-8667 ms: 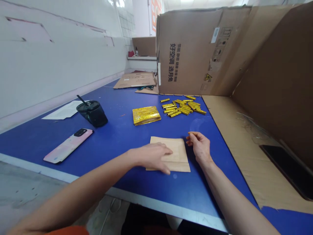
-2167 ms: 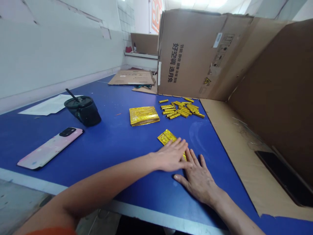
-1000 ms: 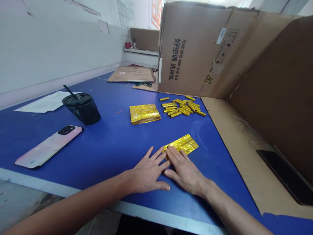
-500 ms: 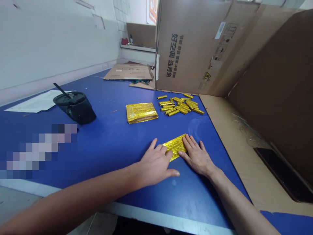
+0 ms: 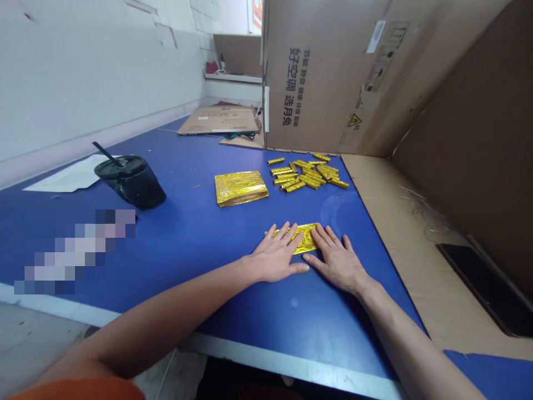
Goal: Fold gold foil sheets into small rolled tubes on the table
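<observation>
A shiny gold foil sheet (image 5: 307, 239) lies flat on the blue table, partly covered by both hands. My left hand (image 5: 278, 253) rests palm down over its left part, fingers stretched and spread. On its right end lie the fingertips of my right hand (image 5: 335, 258), also flat, with the thumb apart. Behind them sits a stack of gold foil sheets (image 5: 242, 188). A loose heap of small gold foil rolls (image 5: 310, 176) lies at the back right of the stack.
A dark cup with a straw (image 5: 131, 180) stands on the left beside white paper (image 5: 66, 176). Large cardboard walls (image 5: 325, 78) rise behind and on the right. A dark flat phone-like object (image 5: 485, 289) lies on the cardboard at right. Flattened cardboard (image 5: 220, 119) lies at the back.
My left hand has moved slightly away from me and flattened, fingers spreading over the foil. The foil sheet has turned to lie straighter. My right hand has barely moved.
</observation>
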Demonstrator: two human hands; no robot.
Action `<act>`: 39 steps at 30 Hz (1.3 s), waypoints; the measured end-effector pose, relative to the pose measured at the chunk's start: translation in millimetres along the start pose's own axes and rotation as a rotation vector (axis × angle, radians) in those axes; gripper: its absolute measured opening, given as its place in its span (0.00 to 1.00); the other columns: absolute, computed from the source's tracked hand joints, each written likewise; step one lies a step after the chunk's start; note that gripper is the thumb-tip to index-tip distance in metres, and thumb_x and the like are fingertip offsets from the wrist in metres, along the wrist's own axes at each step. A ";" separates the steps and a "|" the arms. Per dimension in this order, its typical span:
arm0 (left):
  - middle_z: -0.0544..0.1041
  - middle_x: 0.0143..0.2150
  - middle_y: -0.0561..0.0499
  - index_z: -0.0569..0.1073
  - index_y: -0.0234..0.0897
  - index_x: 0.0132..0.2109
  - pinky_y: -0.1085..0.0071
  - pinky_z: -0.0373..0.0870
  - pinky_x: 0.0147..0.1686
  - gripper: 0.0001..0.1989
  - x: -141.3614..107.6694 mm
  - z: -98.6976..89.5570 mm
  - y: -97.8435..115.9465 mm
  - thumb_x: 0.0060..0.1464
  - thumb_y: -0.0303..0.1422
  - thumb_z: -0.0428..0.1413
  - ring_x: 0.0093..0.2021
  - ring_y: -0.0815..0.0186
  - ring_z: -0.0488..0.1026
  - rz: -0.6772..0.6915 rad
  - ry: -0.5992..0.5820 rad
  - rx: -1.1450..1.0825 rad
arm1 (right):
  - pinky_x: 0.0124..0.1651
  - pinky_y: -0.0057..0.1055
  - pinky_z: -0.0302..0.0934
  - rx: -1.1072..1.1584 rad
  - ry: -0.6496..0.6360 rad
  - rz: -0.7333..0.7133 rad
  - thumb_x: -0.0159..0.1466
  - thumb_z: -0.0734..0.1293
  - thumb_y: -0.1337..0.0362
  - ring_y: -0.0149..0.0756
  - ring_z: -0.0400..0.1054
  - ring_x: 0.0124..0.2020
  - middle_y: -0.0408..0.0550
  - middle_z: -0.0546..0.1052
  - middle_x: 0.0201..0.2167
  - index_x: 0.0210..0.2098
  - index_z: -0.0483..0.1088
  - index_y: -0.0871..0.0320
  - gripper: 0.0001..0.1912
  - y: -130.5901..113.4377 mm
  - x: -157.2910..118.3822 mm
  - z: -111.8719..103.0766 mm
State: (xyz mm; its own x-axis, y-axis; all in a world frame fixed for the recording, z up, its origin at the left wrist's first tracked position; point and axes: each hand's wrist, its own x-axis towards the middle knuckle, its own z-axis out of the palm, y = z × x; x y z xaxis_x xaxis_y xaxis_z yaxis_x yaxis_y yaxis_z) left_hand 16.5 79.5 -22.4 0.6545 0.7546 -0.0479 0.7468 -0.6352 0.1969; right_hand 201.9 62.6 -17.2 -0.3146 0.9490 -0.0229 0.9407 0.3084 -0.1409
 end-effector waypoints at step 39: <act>0.38 0.64 0.44 0.41 0.35 0.62 0.54 0.31 0.57 0.40 1.3 -5.1 -0.1 0.49 0.56 0.38 0.63 0.56 0.31 0.034 -0.002 -0.095 | 0.46 0.35 0.58 0.031 0.267 -0.192 0.62 0.54 0.63 0.39 0.63 0.44 0.48 0.71 0.44 0.37 0.69 0.55 0.12 -4.7 1.2 -1.2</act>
State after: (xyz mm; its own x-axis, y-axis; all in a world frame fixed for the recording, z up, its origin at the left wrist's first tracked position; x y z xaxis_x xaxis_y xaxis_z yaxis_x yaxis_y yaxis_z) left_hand 16.7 81.3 -17.5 0.6793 0.7327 -0.0421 0.7099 -0.6415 0.2907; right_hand 197.3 62.3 -15.4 -0.4375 0.8587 0.2668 0.8620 0.4850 -0.1476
